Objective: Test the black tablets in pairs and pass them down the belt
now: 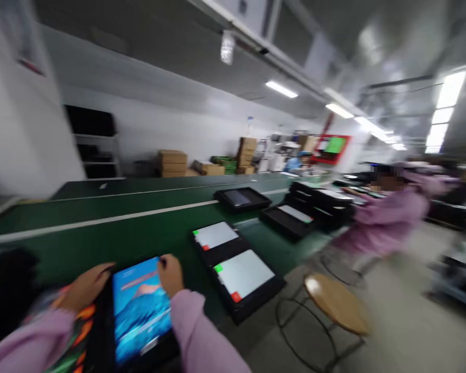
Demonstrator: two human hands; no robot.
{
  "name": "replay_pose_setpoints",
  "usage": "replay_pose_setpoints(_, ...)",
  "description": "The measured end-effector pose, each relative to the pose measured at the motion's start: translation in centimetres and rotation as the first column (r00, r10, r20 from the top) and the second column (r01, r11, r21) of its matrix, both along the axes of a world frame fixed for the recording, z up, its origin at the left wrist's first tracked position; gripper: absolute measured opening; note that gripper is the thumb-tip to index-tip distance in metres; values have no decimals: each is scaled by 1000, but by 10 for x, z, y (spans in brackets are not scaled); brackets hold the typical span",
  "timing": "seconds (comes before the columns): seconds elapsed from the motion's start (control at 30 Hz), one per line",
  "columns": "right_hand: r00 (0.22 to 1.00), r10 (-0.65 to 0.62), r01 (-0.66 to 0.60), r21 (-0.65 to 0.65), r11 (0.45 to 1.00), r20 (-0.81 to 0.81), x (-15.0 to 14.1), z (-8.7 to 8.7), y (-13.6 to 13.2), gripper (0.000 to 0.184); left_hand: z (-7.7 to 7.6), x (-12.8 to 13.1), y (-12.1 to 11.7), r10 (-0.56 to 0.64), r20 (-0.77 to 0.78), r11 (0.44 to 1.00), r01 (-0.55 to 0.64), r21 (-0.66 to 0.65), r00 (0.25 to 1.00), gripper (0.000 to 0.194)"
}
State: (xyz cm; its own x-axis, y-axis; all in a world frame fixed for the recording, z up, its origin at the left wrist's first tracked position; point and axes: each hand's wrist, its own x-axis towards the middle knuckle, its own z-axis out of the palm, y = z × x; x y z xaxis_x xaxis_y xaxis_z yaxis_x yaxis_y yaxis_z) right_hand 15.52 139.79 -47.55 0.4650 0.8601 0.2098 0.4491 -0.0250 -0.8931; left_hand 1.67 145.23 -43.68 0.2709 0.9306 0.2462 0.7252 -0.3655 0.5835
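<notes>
A lit tablet (142,311) with a blue mountain picture on its screen lies in a black tray (103,331) in front of me. My left hand (87,285) is closed at the tray's far left corner. On the opposite side, my right hand (171,274) has its fingers curled over the edge by the tablet's upper right corner. Motion blur hides exactly how the fingertips meet tray and tablet. Beside my right hand, another black tray (238,313) holds two pale-screened tablets (245,274) with green and red corner marks.
The green bench (140,228) carries more black trays (243,199) and a stack of them (322,199) further right. A co-worker in a pink sleeve (388,223) sits there. A wooden stool (336,303) stands right of the bench. Dark fabric (10,290) is at the left edge.
</notes>
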Motion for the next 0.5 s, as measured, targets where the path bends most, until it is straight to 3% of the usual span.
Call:
replay_pose_setpoints(0.1, 995, 92, -93, -18, 996, -44, 1, -9, -9, 31, 6, -82, 7, 16, -45, 998, -19, -65, 999, 21)
replay_pose_setpoints(0.23, 971, 225, -229, -55, 972, -78, 5, -28, -38, 45, 2, -152, 2, 104, -49, 987, -109, -121, 993, 46)
replay_pose_setpoints(0.37, 930, 364, -367, -60, 928, -53, 16, -46, -97, 64, -16, -219, -53, 203, -36, 962, -206, -179, 979, 69)
replay_pose_setpoints(0.5, 870, 493, -485, -148, 862, 18, 24, -58, -123, 82, -44, -268, -113, 32, 12, 963, -28, -269, 999, 94)
